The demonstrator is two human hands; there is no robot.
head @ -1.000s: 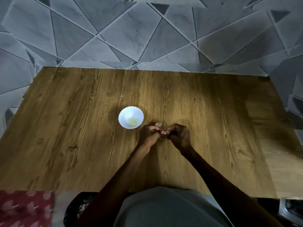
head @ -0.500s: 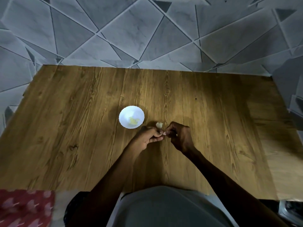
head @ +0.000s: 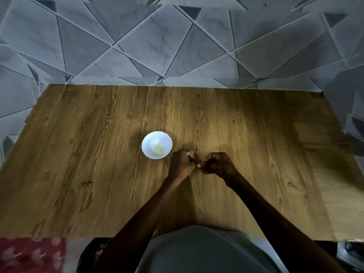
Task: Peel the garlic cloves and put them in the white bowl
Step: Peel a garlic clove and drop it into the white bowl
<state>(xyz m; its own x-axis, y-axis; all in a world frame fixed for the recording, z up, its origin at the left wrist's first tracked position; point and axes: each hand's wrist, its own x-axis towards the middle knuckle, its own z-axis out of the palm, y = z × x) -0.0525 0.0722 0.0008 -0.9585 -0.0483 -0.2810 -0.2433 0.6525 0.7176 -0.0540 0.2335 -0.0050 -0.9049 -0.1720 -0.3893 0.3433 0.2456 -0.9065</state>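
Note:
A small white bowl (head: pixel 157 138) stands on the wooden table (head: pixel 98 164) and holds a few yellowish peeled garlic pieces (head: pixel 160 150). Just right of the bowl, my left hand (head: pixel 182 164) and my right hand (head: pixel 217 164) meet fingertip to fingertip, fingers curled. Between the fingertips shows a small pale garlic clove (head: pixel 199 165), pinched from both sides. Another pale clove (head: pixel 191 152) lies on the table at the far edge of my left hand, partly hidden by its knuckles.
A grey tiled wall (head: pixel 177 46) rises behind the table's far edge. A red patterned cloth (head: pixel 29 255) lies at the lower left, below the table's near edge. My grey shirt (head: pixel 197 251) fills the bottom centre.
The left hand has shifted slightly away from me, so it now partly covers the loose clove on the table. Both hands stay together on the held clove.

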